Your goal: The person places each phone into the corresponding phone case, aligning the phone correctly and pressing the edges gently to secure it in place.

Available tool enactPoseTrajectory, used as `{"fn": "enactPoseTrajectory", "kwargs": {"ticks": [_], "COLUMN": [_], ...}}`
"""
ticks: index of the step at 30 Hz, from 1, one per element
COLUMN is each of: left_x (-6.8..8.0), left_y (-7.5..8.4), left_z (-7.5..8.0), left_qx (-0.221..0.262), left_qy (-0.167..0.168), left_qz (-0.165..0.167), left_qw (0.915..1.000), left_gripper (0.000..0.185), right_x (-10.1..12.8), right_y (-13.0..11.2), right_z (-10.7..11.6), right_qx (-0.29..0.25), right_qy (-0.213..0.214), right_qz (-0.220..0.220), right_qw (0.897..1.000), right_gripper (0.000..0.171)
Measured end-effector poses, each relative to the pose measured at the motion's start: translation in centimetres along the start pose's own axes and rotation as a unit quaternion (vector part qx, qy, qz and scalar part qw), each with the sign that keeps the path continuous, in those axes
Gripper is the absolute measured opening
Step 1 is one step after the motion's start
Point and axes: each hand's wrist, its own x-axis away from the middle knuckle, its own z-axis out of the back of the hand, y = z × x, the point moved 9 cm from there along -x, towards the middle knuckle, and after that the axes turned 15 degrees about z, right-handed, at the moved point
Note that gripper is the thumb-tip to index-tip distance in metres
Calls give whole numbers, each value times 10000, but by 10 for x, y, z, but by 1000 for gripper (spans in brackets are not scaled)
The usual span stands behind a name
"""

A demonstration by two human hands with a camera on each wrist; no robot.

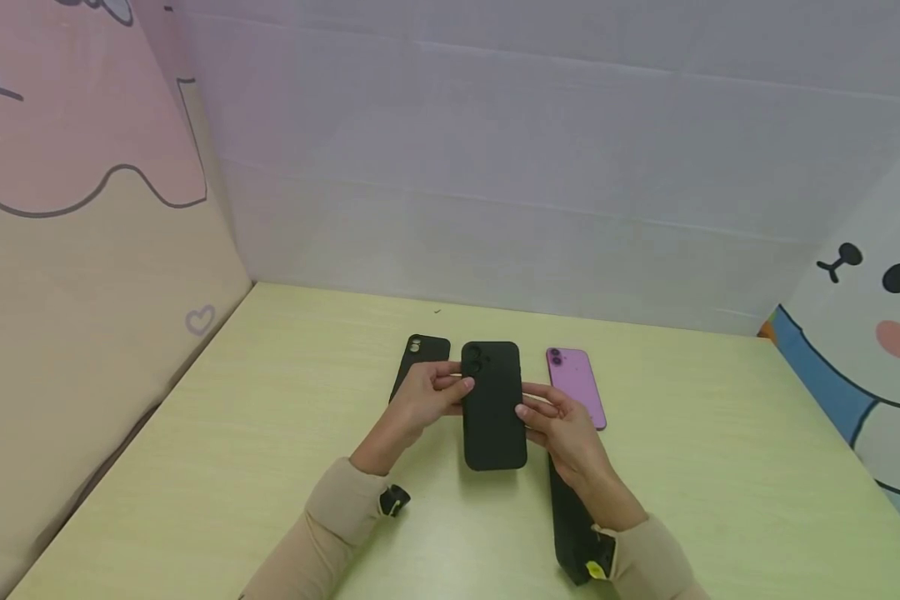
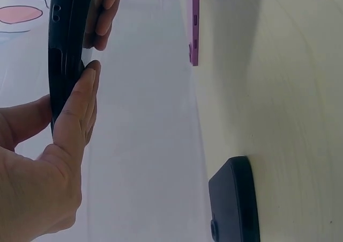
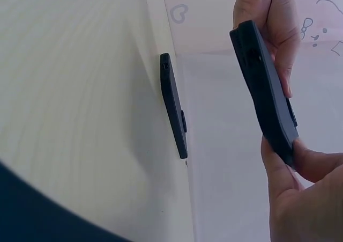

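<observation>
Both hands hold up a black phone case, its camera openings at the top left facing the head view. My left hand pinches its left edge, thumb on the outer face and fingers behind. On the opposite edge, my right hand grips it the same way. Seen from the left wrist, the side of the case shows a long slot and small button shapes. A second black case lies on the table behind my left hand, partly covered by it. The pink phone lies beyond my right hand, camera side up.
A long black object lies partly under my right forearm. Pale yellow tabletop surrounds everything, with a white sheet hanging at the back and cartoon-printed panels at the sides. A dark blurred shape fills the right wrist view's lower left corner.
</observation>
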Motion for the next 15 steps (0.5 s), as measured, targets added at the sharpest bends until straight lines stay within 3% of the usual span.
{"fn": "enactPoseTrajectory", "kwargs": {"ticks": [9,15], "left_x": [3,4], "left_y": [3,8], "left_z": [6,10], "left_qx": [-141,-42], "left_qy": [124,132], "left_qz": [53,17], "left_qw": [9998,9999], "left_gripper": [43,45], "right_x": [1,5], "right_y": [-1,-2], "right_z": [-7,-18], "right_qx": [-71,-233], "right_qy": [-384,-1229], "right_qz": [-21,-42], "right_qw": [9992,9921], "right_gripper": [44,47]}}
